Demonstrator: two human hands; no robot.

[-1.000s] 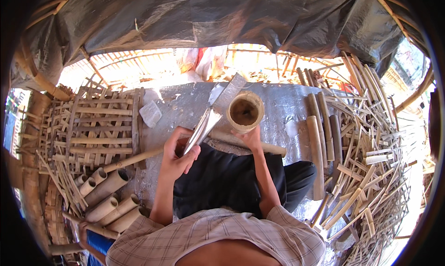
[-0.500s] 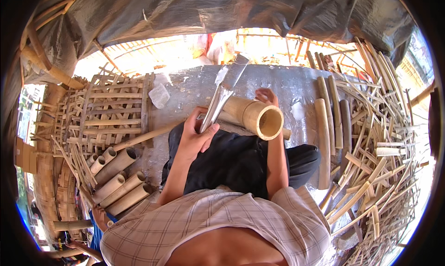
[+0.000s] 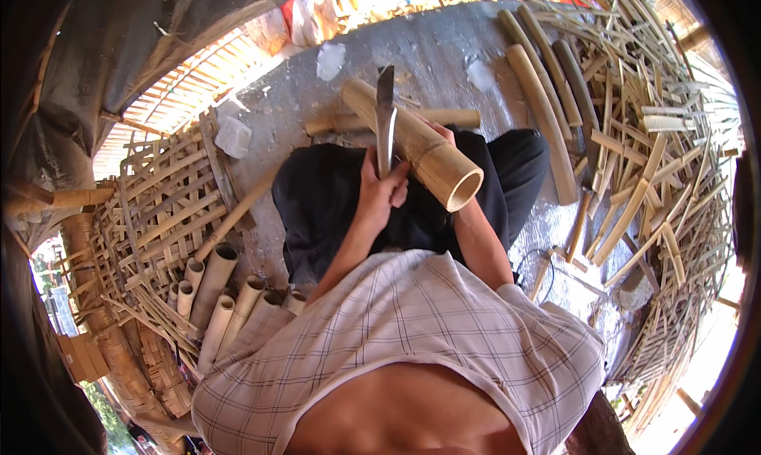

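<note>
Head view: left fingers (image 3: 395,177) grip a metal blade (image 3: 385,122); right fingers (image 3: 435,128), partly hidden, hold a bamboo tube (image 3: 420,148) slanting between them, its near end cut open, visible wall unsplit.

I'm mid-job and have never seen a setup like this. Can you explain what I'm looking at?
There is no machine: these are a person's own bare hands, seen from a fisheye camera worn on the head and looking down, so straight edges bend near the rim. The left hand grips a metal-handled blade pointing away from the body. The right hand, partly hidden, holds a bamboo tube whose near end is open. Whether blade and tube touch, I cannot tell. On the grey surface, another bamboo length lies crosswise beyond the legs, with bamboo poles to the right and a pale block to the left.
</note>
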